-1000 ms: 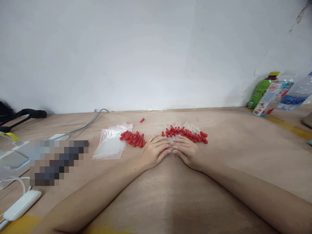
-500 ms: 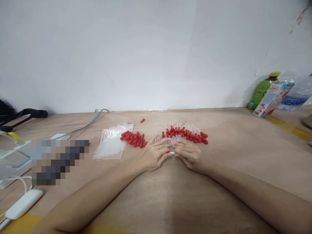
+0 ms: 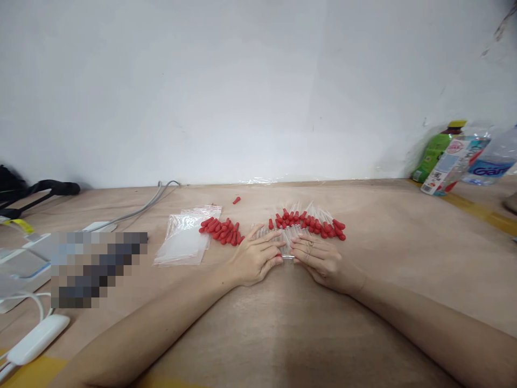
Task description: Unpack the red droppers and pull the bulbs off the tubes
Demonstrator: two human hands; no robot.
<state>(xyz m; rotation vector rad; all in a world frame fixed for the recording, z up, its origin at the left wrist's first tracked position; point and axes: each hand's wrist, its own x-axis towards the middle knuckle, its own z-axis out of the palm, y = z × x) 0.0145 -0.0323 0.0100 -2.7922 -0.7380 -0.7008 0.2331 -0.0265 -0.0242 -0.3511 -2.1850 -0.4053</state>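
My left hand (image 3: 258,258) is closed in a pinch on a red rubber bulb, of which only a sliver shows at the fingertips. A clear glass dropper tube (image 3: 288,257) runs sideways from that bulb to my right hand (image 3: 319,258), whose fingers are closed on its other end. Just beyond the fingers lie loose clear glass tubes (image 3: 285,235), partly hidden by both hands. Behind them is a pile of droppers with red bulbs (image 3: 313,222), their clear tips pointing toward the wall. Loose red bulbs (image 3: 221,230) are heaped left of my left hand.
Clear plastic zip bags (image 3: 181,240) lie left of the loose bulbs. One stray red bulb (image 3: 236,200) rests near the wall. A power strip (image 3: 24,275) with cables and a blurred-out dark object (image 3: 99,269) are at left. Bottles (image 3: 456,161) stand at the back right.
My right hand has shifted slightly right and toward me, so a little more of the glass tube shows between the hands. My left hand has barely moved.
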